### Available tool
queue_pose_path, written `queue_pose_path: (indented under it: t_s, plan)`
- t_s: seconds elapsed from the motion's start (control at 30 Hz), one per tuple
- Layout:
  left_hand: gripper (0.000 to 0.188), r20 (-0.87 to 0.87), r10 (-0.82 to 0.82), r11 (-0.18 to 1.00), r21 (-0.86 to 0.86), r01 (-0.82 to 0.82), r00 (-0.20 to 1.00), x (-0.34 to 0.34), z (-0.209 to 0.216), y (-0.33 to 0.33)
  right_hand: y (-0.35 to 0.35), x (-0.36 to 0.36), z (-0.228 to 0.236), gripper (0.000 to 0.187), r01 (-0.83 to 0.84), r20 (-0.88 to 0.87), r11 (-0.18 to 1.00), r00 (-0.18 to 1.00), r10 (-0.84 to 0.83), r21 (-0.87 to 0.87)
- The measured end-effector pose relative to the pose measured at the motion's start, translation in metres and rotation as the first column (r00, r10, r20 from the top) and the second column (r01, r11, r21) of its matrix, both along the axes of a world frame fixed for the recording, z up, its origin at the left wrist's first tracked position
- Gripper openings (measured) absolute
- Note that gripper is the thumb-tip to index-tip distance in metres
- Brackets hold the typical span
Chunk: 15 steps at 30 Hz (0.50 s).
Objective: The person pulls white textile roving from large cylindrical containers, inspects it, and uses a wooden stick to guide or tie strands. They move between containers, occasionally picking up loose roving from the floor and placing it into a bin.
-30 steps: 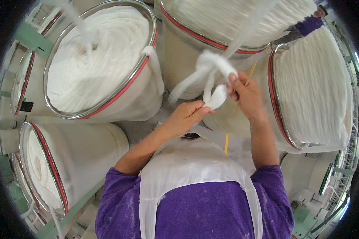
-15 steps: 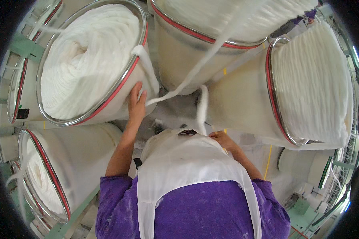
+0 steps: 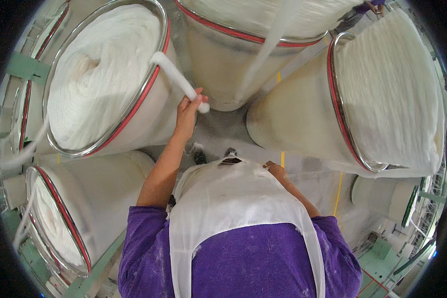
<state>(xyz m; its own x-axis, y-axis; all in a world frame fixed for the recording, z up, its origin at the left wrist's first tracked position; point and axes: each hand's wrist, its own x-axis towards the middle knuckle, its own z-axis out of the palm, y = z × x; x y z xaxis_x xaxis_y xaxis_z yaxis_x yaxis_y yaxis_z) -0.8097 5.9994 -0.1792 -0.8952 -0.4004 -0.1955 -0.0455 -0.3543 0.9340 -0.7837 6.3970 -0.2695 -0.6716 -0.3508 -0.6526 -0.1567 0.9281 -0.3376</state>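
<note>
Over the rim of the large left can (image 3: pixel 129 130) hangs a thick white fibre sliver (image 3: pixel 176 77). My left hand (image 3: pixel 187 111) has its fingers closed round this sliver near its loose lower end. Coiled white sliver (image 3: pixel 104 74) fills that can to the top. At the right side of my white apron (image 3: pixel 233 198), my right hand (image 3: pixel 276 171) is low with its fingers drawn together. What it holds, if anything, is hidden. From the far can (image 3: pixel 223 64), another pale strand (image 3: pixel 265 57) hangs down in front, blurred.
A right-hand can (image 3: pixel 293 119) bulges with layered sliver (image 3: pixel 390 94). Another filled can (image 3: pixel 102 198) stands at lower left. Yellow lines (image 3: pixel 338 193) mark the grey floor. Green machinery (image 3: pixel 377 258) is at lower right. Another person (image 3: pixel 355 15) is at the far upper right.
My left hand has left the can's side, moved right and closed on the hanging sliver. The far can's strand no longer reaches that hand. The strand by my right hand is gone from view.
</note>
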Motion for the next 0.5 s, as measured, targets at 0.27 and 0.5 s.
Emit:
queue_pose_path:
  t_s: [0.27,0.5]
  plan:
    - [0.031,0.177,-0.089,0.984,0.168,0.059,0.98,0.054,-0.012,0.042,-0.085,-0.081,0.106,0.053,0.177,0.223,0.767,0.974,-0.046,-0.616]
    - [0.035,0.001,-0.047,0.998,0.046,0.047,0.999,0.049,0.063,0.046,-0.2,-0.053,0.127,0.041,0.207,0.518,0.844,0.85,0.095,-0.495]
